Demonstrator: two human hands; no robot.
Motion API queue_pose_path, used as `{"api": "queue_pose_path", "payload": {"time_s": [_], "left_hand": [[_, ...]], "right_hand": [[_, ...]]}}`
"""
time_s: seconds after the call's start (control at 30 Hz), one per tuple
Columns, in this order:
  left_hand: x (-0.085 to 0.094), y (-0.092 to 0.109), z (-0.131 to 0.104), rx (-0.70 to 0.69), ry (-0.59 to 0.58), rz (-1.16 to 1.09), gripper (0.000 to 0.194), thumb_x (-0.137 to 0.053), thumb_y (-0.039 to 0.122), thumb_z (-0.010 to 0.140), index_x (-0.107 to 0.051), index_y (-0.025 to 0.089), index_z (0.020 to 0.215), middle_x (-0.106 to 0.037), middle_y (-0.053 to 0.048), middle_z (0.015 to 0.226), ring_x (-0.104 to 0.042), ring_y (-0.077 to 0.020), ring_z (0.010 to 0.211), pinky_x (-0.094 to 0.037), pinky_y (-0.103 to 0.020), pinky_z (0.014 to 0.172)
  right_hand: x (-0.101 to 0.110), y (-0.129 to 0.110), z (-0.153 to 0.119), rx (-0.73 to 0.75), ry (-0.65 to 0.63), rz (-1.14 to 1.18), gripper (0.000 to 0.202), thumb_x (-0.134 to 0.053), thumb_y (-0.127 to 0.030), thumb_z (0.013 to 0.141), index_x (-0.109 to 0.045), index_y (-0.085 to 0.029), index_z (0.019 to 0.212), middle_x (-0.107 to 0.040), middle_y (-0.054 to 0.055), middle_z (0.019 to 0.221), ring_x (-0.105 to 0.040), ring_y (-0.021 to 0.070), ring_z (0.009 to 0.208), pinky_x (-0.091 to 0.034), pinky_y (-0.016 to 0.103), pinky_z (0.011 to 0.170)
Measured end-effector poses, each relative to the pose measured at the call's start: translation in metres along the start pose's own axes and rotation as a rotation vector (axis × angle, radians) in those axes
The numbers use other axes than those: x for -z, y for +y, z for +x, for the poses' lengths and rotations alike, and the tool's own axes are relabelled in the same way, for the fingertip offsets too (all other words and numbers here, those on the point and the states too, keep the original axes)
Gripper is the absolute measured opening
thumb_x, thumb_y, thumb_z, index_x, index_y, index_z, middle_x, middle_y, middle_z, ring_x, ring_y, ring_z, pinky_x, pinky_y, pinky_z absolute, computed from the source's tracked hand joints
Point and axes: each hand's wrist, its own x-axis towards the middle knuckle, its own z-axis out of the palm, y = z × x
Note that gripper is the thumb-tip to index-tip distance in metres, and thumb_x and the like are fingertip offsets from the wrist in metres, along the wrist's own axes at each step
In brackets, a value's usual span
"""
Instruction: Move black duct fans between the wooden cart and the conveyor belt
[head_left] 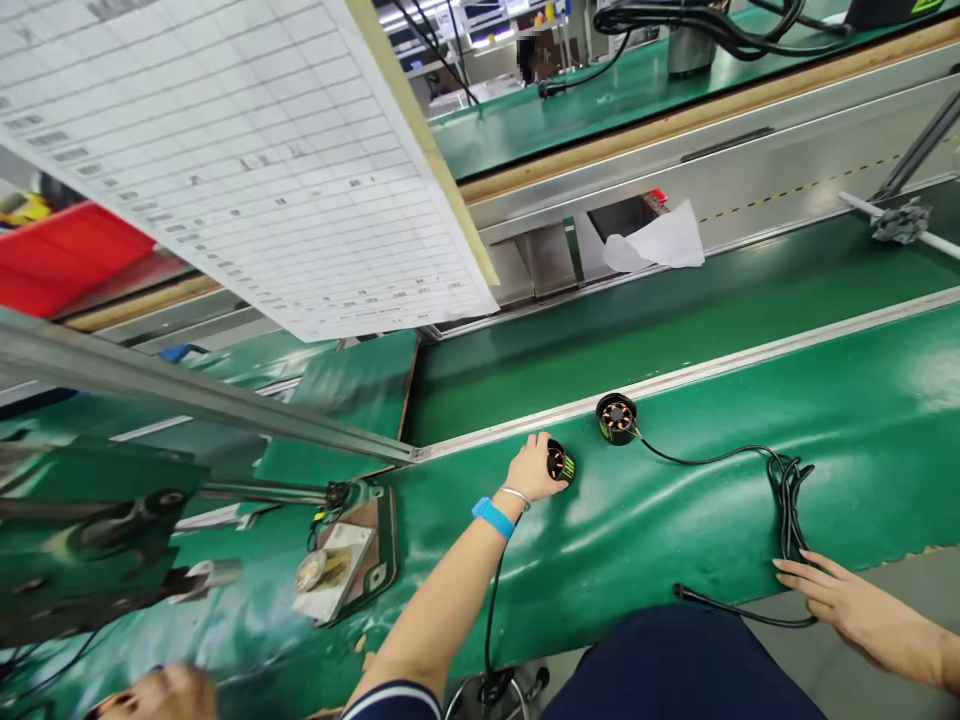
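My left hand [531,470], below a blue wristband, grips a round black motor [564,464] with copper windings and green marks, low over the green mat. Its cable [491,615] passes behind my forearm and down over the front edge. A second black motor [616,418] lies to the right near the metal rail, its coils facing up. From it a black cable runs to a looped bundle [787,495]. My right hand [829,600] is at the mat's front edge, fingers stretched out against the bundle's lower end. A cable plug [681,592] lies left of that hand.
A green conveyor [675,320] runs behind the rail [690,372]. A printed sheet [247,170] hangs at upper left above a metal bar [202,385]. Left stands a machine [97,540] beside a metal plate [386,540]. Another person's hand [161,692] shows at lower left.
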Motion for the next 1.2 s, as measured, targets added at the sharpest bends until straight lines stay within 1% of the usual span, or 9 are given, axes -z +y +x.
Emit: {"api": "queue_pose_path", "payload": {"time_s": [0.13,0.27,0.4,0.47,0.53,0.7,0.83,1.0,1.2], "left_hand": [[-0.007,0.019,-0.005,0.025,0.021,-0.029,0.077,-0.067,0.054,0.054,-0.038,0.016,0.114,-0.041,-0.010,0.118,-0.047,-0.0232,0.104,-0.049,-0.040,0.087],[-0.011,0.019,-0.007,0.051,0.018,-0.061,0.107,-0.068,0.056,0.052,-0.023,0.015,0.140,-0.030,-0.012,0.137,-0.041,-0.0269,0.119,-0.043,-0.040,0.101],[-0.014,0.011,-0.011,0.040,0.021,-0.077,0.120,-0.069,0.060,0.051,-0.012,0.019,0.147,-0.022,-0.010,0.145,-0.038,-0.0270,0.126,-0.040,-0.040,0.106],[-0.016,0.010,-0.012,0.035,0.029,-0.083,0.112,-0.067,0.060,0.053,-0.016,0.021,0.145,-0.028,-0.009,0.141,-0.045,-0.0248,0.120,-0.044,-0.039,0.102],[-0.016,0.012,-0.011,0.056,0.033,-0.063,0.104,-0.065,0.060,0.056,-0.020,0.022,0.142,-0.034,-0.009,0.136,-0.052,-0.0255,0.109,-0.049,-0.042,0.094],[-0.015,0.021,-0.010,0.183,0.062,-0.025,0.092,-0.063,0.064,0.055,-0.032,0.022,0.131,-0.043,-0.012,0.117,-0.059,-0.0308,0.090,-0.051,-0.046,0.076],[-0.012,0.013,-0.019,0.230,0.103,-0.289,0.084,-0.068,0.063,0.054,-0.037,0.021,0.120,-0.049,-0.007,0.113,-0.056,-0.0253,0.101,-0.047,-0.041,0.090],[0.003,0.016,-0.055,0.044,0.142,-0.755,0.080,-0.074,0.054,0.058,-0.035,0.019,0.119,-0.053,-0.003,0.113,-0.054,-0.0113,0.102,-0.047,-0.026,0.094],[0.036,0.074,-0.098,-0.186,0.119,-1.042,0.078,-0.076,0.037,0.063,-0.030,0.019,0.123,-0.048,-0.006,0.117,-0.052,-0.0114,0.106,-0.048,-0.022,0.094]], "right_hand": [[-0.002,-0.009,0.046,-0.027,0.071,-0.031,0.038,-0.052,-0.022,0.081,-0.055,-0.018,0.119,-0.041,0.008,0.138,-0.031,0.0194,0.134,-0.028,0.041,0.112],[0.023,0.011,0.190,-0.296,0.292,0.113,0.053,-0.052,-0.040,0.088,-0.032,-0.021,0.134,-0.035,0.006,0.140,-0.035,0.0134,0.128,-0.035,0.031,0.106],[0.041,0.036,0.337,-0.530,-0.025,0.093,0.117,-0.071,-0.060,0.062,-0.004,-0.022,0.150,0.003,0.012,0.150,-0.017,0.0318,0.136,-0.039,0.046,0.099],[0.037,0.045,0.377,-0.550,-0.178,0.099,0.127,-0.081,-0.050,0.050,-0.011,-0.020,0.151,-0.008,0.018,0.146,-0.018,0.0423,0.132,-0.042,0.053,0.090],[0.028,0.051,0.394,-0.548,-0.244,0.091,0.114,-0.082,-0.031,0.049,-0.026,-0.015,0.147,-0.025,0.021,0.136,-0.032,0.0447,0.121,-0.044,0.052,0.087],[0.018,0.059,0.388,-0.661,-0.216,0.129,0.097,-0.077,-0.028,0.049,-0.037,-0.012,0.135,-0.035,0.020,0.117,-0.049,0.0400,0.102,-0.047,0.046,0.080],[0.025,0.061,0.354,-0.745,-0.127,0.279,0.088,-0.077,-0.038,0.049,-0.041,-0.014,0.126,-0.040,0.015,0.114,-0.057,0.0308,0.091,-0.049,0.040,0.078],[0.047,0.046,0.253,-0.795,0.153,0.471,0.085,-0.075,-0.050,0.055,-0.039,-0.017,0.125,-0.050,0.009,0.112,-0.052,0.0200,0.104,-0.044,0.027,0.092],[0.111,-0.004,0.105,-0.929,0.519,0.693,0.083,-0.077,-0.056,0.057,-0.039,-0.033,0.127,-0.056,0.007,0.112,-0.062,0.0199,0.088,-0.056,0.021,0.068]]}}
